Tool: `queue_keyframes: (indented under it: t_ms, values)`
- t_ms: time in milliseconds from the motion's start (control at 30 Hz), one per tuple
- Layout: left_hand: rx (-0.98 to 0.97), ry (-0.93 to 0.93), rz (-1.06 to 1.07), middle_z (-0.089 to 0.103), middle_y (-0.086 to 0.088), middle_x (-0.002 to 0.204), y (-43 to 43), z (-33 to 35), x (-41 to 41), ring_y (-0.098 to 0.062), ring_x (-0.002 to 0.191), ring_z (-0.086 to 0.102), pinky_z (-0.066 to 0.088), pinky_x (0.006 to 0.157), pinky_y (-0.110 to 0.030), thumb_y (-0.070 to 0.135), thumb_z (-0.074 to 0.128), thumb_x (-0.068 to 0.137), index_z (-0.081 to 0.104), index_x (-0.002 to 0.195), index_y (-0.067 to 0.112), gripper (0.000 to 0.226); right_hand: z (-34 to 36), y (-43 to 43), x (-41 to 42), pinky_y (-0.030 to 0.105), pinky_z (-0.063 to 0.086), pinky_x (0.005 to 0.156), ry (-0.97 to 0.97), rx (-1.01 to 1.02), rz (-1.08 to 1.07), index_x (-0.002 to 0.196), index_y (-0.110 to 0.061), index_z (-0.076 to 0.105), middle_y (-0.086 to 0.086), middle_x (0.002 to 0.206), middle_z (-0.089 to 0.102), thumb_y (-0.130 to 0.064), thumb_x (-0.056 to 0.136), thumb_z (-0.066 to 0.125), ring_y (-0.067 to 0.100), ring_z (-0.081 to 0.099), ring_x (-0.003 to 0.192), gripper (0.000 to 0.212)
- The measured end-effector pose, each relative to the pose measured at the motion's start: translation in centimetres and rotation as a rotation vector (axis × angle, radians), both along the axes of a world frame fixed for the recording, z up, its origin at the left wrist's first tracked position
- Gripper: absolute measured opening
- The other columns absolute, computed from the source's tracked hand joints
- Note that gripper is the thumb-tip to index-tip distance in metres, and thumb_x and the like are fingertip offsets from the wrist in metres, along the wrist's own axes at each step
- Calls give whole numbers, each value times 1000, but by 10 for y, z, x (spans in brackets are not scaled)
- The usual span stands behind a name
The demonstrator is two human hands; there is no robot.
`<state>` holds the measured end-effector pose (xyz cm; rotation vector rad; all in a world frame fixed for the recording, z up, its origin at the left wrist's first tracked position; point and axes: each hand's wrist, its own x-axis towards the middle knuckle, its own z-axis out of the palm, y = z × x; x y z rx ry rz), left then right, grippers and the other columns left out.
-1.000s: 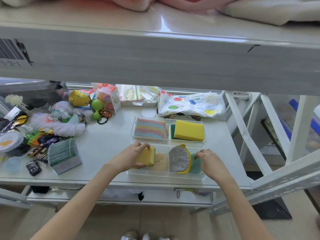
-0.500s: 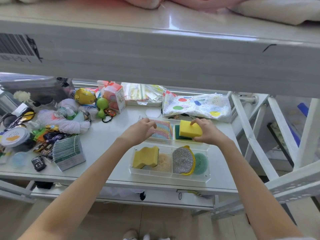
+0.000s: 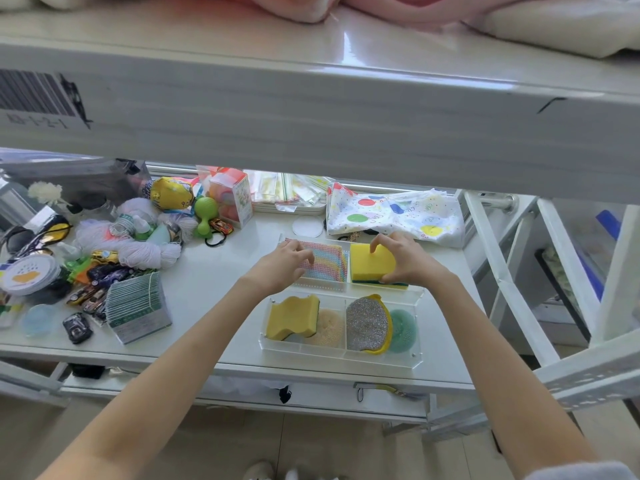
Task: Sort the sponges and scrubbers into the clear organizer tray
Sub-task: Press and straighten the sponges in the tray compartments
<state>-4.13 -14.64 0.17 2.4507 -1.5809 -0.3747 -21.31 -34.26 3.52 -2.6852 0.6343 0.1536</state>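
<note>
Sponges and scrubbers fill the clear organizer tray [image 3: 341,356] on the white shelf [image 3: 214,289]; in its near-left compartment lies a wavy yellow sponge [image 3: 292,317]; near-right, a silver scrubber [image 3: 367,324] leans beside a green round scrubber [image 3: 403,327]; far-left, the left hand [image 3: 285,266], fingers curled, rests on the rainbow cloth [image 3: 327,259]; far-right, the right hand [image 3: 405,259] pinches a yellow block sponge [image 3: 370,265] between thumb and fingers.

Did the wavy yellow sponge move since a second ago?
Yes. The wavy yellow sponge dropped from the left hand into the clear organizer tray's near-left compartment.
</note>
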Motion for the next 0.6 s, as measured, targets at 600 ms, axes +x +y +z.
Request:
queue_keyframes:
  t_ms: [600]
  values:
    - [36,29,35,37,-14,143,-3,-5,5,-34,139,24,30,113,-49,18,51,95,49,128,28,34,-13,2,-5,39,46,89,36,-161,-47,115,-26,46,10,124,49,-17,72,76,28,45,114,53]
